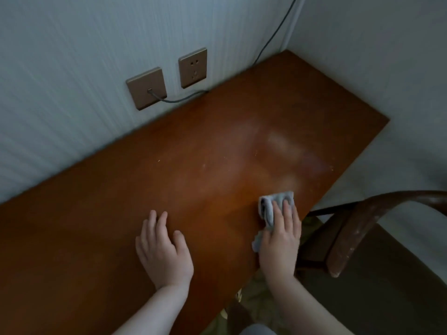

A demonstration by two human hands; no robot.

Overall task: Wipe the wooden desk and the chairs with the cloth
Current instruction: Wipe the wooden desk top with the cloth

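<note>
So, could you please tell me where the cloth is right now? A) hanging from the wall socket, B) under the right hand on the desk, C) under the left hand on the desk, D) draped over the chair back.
B: the grey cloth lies under the right hand on the desk.

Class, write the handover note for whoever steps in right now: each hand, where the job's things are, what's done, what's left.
Left hand: open, flat on the reddish-brown wooden desk, holding nothing.
Right hand: presses the crumpled grey cloth onto the desk near its front edge.
Dark wooden chair with a curved backrest: to the right of the desk, untouched.
Done: not clear; pale smears and specks show beyond the cloth.
Left: the rest of the desk, then the chair.
</note>
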